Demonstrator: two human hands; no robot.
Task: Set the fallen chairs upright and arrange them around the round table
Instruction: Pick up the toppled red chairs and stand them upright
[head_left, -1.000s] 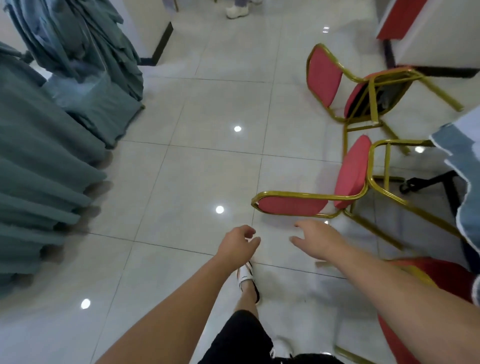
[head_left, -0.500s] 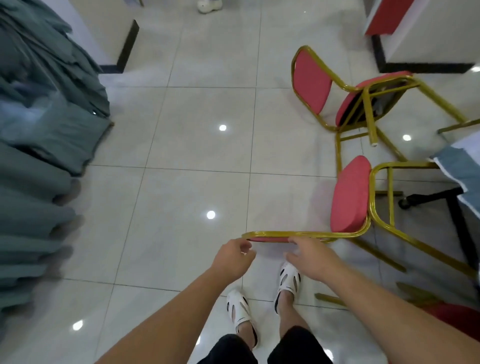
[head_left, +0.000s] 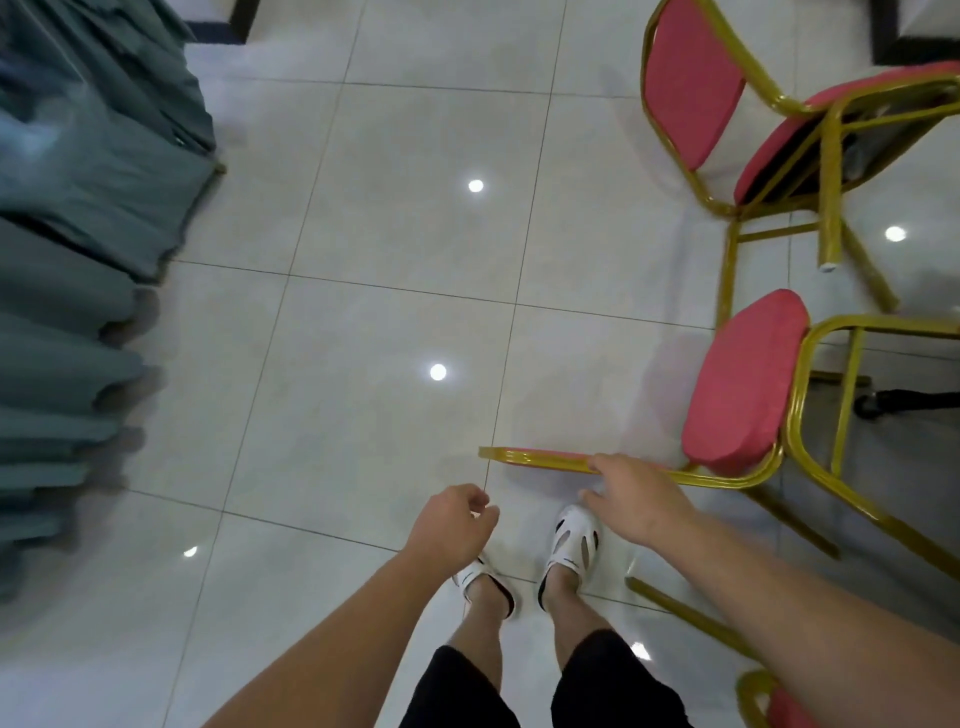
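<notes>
A fallen chair (head_left: 743, 384) with red padding and a gold metal frame lies on its side on the tiled floor right in front of me. My right hand (head_left: 639, 499) rests over the gold rim of its backrest, thumb under and fingers over the rail. My left hand (head_left: 457, 519) hangs just left of that rim, loosely curled and holding nothing. A second fallen red chair (head_left: 691, 83) lies tipped over at the far right, its legs pointing toward the near chair. Only a black table leg (head_left: 904, 400) shows at the right edge.
Grey-green fabric covers (head_left: 78, 208) bulk along the left side. Part of a third red and gold chair (head_left: 779, 701) sits at the bottom right, a loose gold leg beside my white shoes (head_left: 571, 540). Glossy tile floor (head_left: 389, 312) fills the middle.
I stepped up to the near chair and both hands reached its backrest rim. Since then my left hand has come off the rim; my right hand stays on it.
</notes>
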